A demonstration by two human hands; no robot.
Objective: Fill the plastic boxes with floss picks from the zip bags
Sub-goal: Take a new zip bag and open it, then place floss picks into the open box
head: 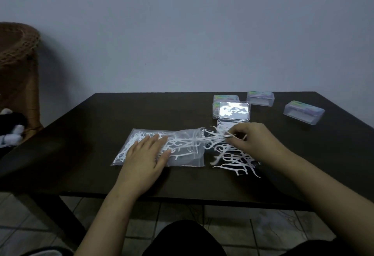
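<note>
Tabletop (121, 114): dark brown, near black, plain and unpatterned. Floss picks (232, 160): white throughout, both the loose heap and those inside the zip bag (182, 158), which is clear and colourless. Plastic boxes (303, 112): transparent, with label strips in green and purple tones; the lettering cannot be read. Wall (182, 33): flat pale grey-blue. Wicker chair (18, 57): brown, open lattice weave along the rim. Floor tiles (273, 227): grey, mottled, with dark grout lines.
</note>
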